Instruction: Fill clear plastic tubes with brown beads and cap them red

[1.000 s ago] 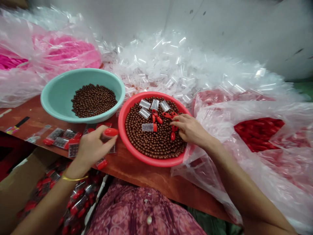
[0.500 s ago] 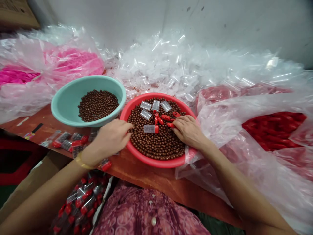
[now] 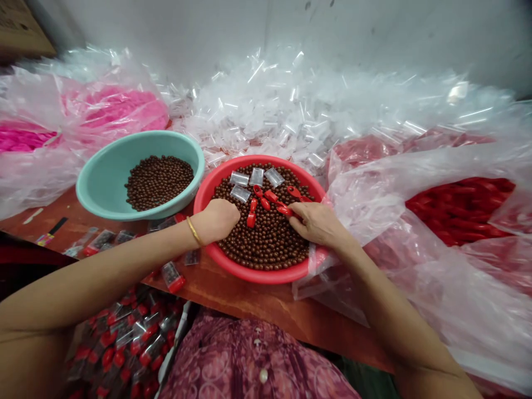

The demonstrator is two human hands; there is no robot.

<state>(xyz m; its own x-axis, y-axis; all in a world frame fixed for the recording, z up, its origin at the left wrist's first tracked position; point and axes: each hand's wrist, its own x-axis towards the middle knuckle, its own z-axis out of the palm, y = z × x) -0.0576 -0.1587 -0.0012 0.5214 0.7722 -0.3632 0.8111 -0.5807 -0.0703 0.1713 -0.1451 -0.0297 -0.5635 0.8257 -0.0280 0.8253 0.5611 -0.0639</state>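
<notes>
A red bowl (image 3: 216,256) of small brown beads sits on the wooden table in front of me. Several empty clear boxes (image 3: 256,177) and loose red caps (image 3: 266,198) lie on the beads. My left hand (image 3: 218,219) reaches into the bowl from the left, its fingers closed round a small clear box whose red cap (image 3: 251,216) sticks out. My right hand (image 3: 318,221) rests on the beads at the bowl's right side. Its fingers are curled, with the tips against a red cap (image 3: 285,210); what they hold is hidden.
A teal bowl (image 3: 95,188) with more brown beads stands to the left. Clear empty boxes are heaped behind (image 3: 291,111). Plastic bags of pink parts (image 3: 112,108) and red caps (image 3: 457,208) flank the bowls. Filled capped boxes lie on the table (image 3: 100,241) and in a carton below (image 3: 124,343).
My left hand let go of a capped box at the left, moved right into the red bowl and closed on the capped box lying there. My right hand stayed by the red caps.
</notes>
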